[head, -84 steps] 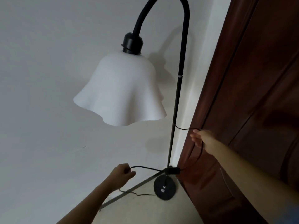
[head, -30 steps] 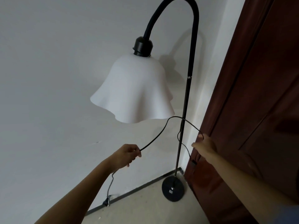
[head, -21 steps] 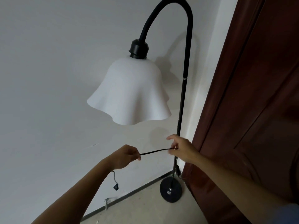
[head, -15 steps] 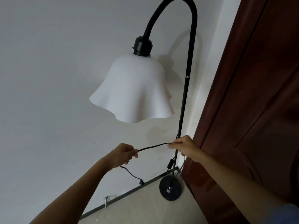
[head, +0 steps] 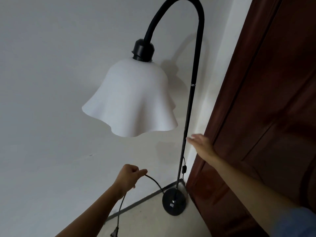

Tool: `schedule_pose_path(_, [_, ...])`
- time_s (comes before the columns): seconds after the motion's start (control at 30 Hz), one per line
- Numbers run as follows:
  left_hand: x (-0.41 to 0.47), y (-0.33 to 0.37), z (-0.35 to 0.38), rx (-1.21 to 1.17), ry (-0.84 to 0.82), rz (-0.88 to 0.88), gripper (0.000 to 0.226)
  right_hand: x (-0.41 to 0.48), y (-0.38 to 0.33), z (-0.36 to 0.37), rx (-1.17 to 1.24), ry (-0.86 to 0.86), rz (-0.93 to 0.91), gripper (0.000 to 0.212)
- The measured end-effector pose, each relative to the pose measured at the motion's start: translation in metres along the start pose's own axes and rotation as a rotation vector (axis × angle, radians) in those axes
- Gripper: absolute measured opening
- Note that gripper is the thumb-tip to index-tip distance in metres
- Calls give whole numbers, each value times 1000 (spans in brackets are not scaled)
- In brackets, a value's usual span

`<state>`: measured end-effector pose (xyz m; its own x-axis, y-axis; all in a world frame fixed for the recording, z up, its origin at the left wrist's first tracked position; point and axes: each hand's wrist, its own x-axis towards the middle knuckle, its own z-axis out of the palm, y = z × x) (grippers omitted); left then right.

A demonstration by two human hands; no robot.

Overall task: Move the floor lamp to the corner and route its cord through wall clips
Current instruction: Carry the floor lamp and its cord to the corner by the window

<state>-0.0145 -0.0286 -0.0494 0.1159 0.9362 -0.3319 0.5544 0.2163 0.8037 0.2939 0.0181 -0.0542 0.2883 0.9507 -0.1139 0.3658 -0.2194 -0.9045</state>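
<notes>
The floor lamp [head: 187, 117] stands in the corner, a thin black pole curving over to a wavy white shade [head: 135, 101], with a round black base [head: 173, 203] on the floor. Its black cord [head: 154, 181] runs from my left hand [head: 129, 177] down toward the base. My left hand is closed on the cord. Below that hand the cord hangs to the plug [head: 114, 233] near the floor. An inline switch [head: 184, 169] hangs beside the pole. My right hand [head: 201, 146] is open, fingers spread, just right of the pole, holding nothing. No wall clips are visible.
A dark red-brown wooden door [head: 265, 108] fills the right side, close to the lamp base. The white wall [head: 51, 82] is behind the lamp, with a dark baseboard strip [head: 142, 200] along the pale floor [head: 145, 221].
My right hand has let go of the cord and opened beside the pole. The stretch of cord between my hands has dropped, and the plug end now hangs lower from my left hand.
</notes>
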Motion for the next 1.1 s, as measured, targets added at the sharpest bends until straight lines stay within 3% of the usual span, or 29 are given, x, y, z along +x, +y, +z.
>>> schedule_pose_path(0.07, [3,0,5,30,34,-9,55,18,-31,-3,78,54,-108,45])
schedule_pose_path(0.17, [9,1,8,38,85,-57,55,42,-72,0,281,-14,-165,63])
schedule_pose_path(0.33, [15,0,15,29,238,-188,56,63,-83,16,455,-205,-278,52])
schedule_pose_path(0.5, [7,1,35,18,356,-325,55,74,-80,26,439,-355,-316,58])
schedule_pose_path(0.67, [-27,0,47,-54,467,-419,57,66,-90,40,440,-446,-387,77])
schedule_pose_path(0.9, [-110,-11,36,-118,696,-534,41,-2,-134,98,409,-670,-520,64])
schedule_pose_path(1.1, [-195,-32,21,-183,901,-630,51,-78,-171,156,412,-869,-581,65])
